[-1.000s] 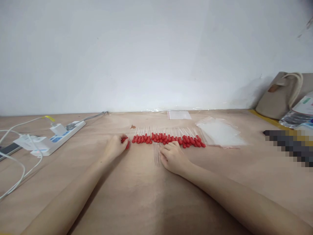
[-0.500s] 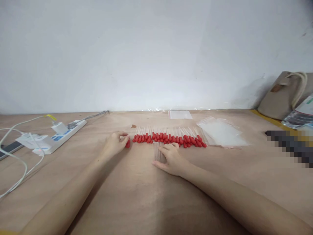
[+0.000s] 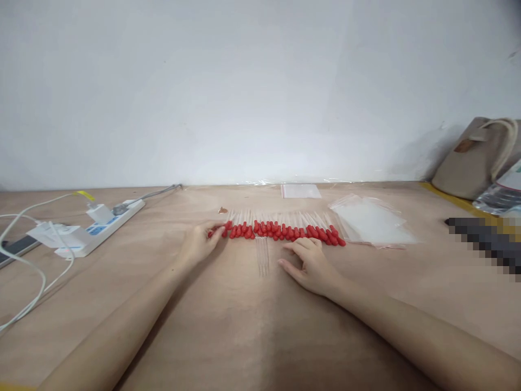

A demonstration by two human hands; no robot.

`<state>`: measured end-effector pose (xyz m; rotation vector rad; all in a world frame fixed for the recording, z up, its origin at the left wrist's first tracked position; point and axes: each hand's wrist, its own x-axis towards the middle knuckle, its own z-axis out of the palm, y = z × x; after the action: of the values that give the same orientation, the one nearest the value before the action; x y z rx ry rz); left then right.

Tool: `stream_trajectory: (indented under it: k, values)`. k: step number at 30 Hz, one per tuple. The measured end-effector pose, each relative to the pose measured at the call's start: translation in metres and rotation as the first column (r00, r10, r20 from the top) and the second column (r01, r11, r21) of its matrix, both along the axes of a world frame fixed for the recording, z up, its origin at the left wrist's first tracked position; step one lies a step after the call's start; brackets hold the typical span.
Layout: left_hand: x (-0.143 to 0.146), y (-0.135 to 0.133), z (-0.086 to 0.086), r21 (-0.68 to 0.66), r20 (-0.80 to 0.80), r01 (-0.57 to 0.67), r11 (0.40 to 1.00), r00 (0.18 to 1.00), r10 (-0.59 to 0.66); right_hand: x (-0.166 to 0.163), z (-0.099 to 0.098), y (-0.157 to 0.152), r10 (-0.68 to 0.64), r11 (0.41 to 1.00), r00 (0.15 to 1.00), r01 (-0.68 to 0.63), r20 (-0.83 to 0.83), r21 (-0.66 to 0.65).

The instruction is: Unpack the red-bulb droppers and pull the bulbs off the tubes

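Observation:
A row of red rubber bulbs [image 3: 280, 232] lies across the table, with thin clear tubes [image 3: 244, 216] pointing away behind them, like droppers. My left hand [image 3: 199, 241] is at the row's left end, its fingertips closed around a red bulb [image 3: 224, 231]; more red shows behind the fingers, partly hidden. In front of the row's middle lie several clear tubes [image 3: 262, 258], side by side, thin ends toward me. My right hand [image 3: 311, 266] rests to the right of these tubes, fingers apart and curved, fingertips close to the front of the bulbs. It holds nothing.
Clear zip bags [image 3: 370, 220] are fanned out right of the row. Another bag [image 3: 301, 191] lies near the wall. A power strip [image 3: 103, 228] with chargers and white cables is at left. A grey-brown bag [image 3: 468, 163] and plastic bottle [image 3: 499, 190] stand at right.
My left hand has moved right with the red bulb, up to the row's end. My right hand has slid right, off the clear tubes, uncovering them.

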<state>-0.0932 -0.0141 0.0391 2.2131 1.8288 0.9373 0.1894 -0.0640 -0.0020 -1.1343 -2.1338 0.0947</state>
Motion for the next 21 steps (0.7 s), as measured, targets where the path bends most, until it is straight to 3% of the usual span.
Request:
stream_trajectory:
  k: [3,5,7,10,14,17,21]
  values:
    - [0.006,-0.006,0.007,0.088,0.313,-0.150,0.985,0.943,0.115,0.003,-0.003,-0.002,-0.019,0.997,0.999,0.022,-0.036,0.079]
    - [0.013,-0.012,0.009,0.119,0.462,-0.121,0.985,0.885,0.053,0.004,-0.004,-0.003,-0.057,0.986,0.996,0.067,-0.068,0.154]
    - [0.022,-0.020,0.005,0.111,0.520,-0.006,0.994,0.852,-0.053,0.006,-0.003,-0.003,-0.119,0.962,0.987,0.140,-0.104,0.233]
    - [0.039,-0.035,-0.009,0.149,0.480,0.238,0.960,0.831,-0.281,0.011,0.001,-0.003,-0.174,0.921,0.980,0.196,-0.095,0.336]
    - [0.056,-0.050,-0.024,0.213,0.288,0.503,0.837,0.787,-0.546,0.017,0.008,-0.004,-0.074,0.923,0.993,0.034,0.088,0.384]
    - [0.061,-0.052,-0.025,0.243,0.224,0.560,0.792,0.762,-0.608,0.018,0.009,-0.003,0.021,0.944,0.982,-0.081,0.187,0.321]
    - [0.063,-0.052,-0.021,0.257,0.206,0.559,0.788,0.765,-0.610,0.016,0.006,-0.001,0.061,0.953,0.976,-0.119,0.208,0.280]
